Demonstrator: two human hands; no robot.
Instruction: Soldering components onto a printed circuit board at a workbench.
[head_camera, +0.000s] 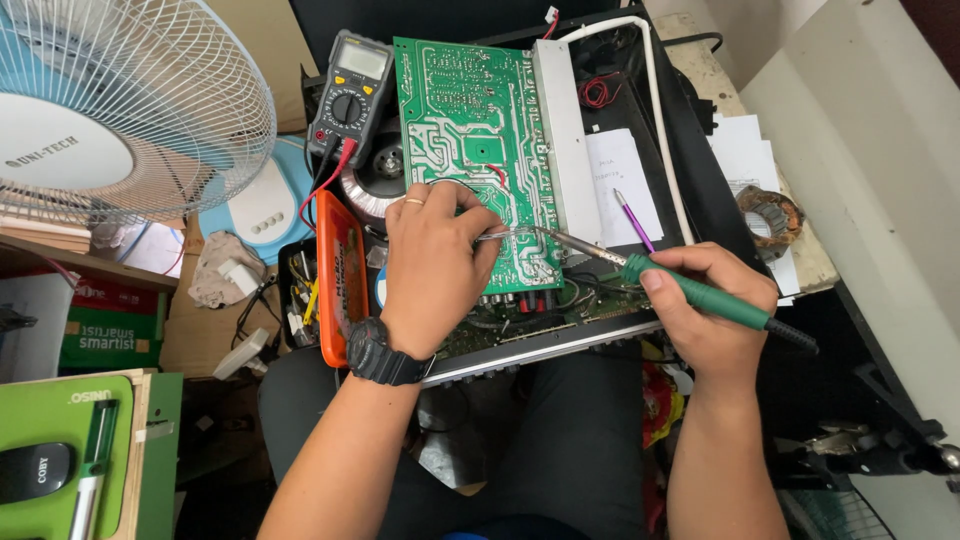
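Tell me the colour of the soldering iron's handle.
Green, with a black end; the head view shows the soldering iron in the right hand.

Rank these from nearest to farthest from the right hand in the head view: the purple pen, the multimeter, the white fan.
From the right hand:
1. Slim purple pen, just above it on white paper.
2. Black and yellow multimeter, upper left, beyond the green circuit board.
3. White wire-guard fan, far left.

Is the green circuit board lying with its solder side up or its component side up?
Solder side up: the green circuit board shows pale copper traces and solder points, no mounted parts. The green-handled soldering iron points at it.
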